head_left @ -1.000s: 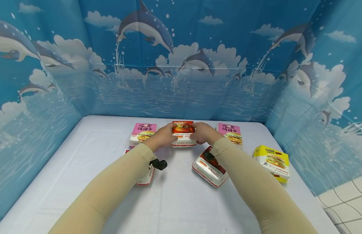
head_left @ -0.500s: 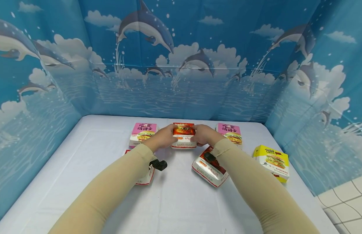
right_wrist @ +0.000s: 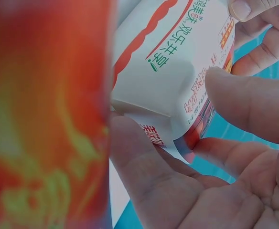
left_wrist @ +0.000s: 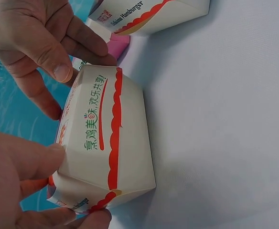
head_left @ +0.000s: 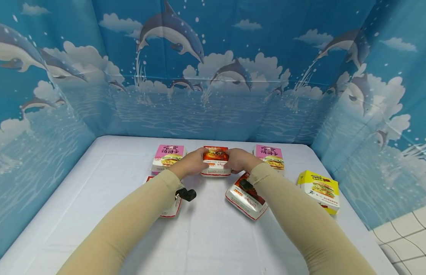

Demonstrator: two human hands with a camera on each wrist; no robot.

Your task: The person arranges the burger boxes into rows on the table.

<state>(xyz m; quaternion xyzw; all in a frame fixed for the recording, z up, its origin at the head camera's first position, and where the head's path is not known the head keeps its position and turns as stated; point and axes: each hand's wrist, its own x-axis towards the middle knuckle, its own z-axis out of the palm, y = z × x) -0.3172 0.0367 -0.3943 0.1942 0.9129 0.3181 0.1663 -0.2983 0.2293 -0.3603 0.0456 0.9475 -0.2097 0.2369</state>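
A red and white hamburger box (head_left: 215,162) stands on the table near its back edge, between my two hands. My left hand (head_left: 191,163) grips the box's left side, thumb on the lid edge and fingers against the side wall. On the opposite side my right hand (head_left: 239,160) holds it the same way. In the left wrist view, the box's white front (left_wrist: 125,133) with green lettering faces the camera. The right wrist view has the right thumb (right_wrist: 244,102) at the lid edge and fingers along the side.
Pink burger boxes stand left (head_left: 169,157) and right (head_left: 270,156) of the hands. A second red-white box (head_left: 247,198) lies askew below the right wrist; another (head_left: 171,209) is partly under the left sleeve. A yellow box (head_left: 319,191) sits at the right. A dolphin curtain (head_left: 213,103) encloses the table (head_left: 206,244).
Both hands and the hamburger box between them have shifted slightly toward me from the table's back edge. The other boxes stay in place.
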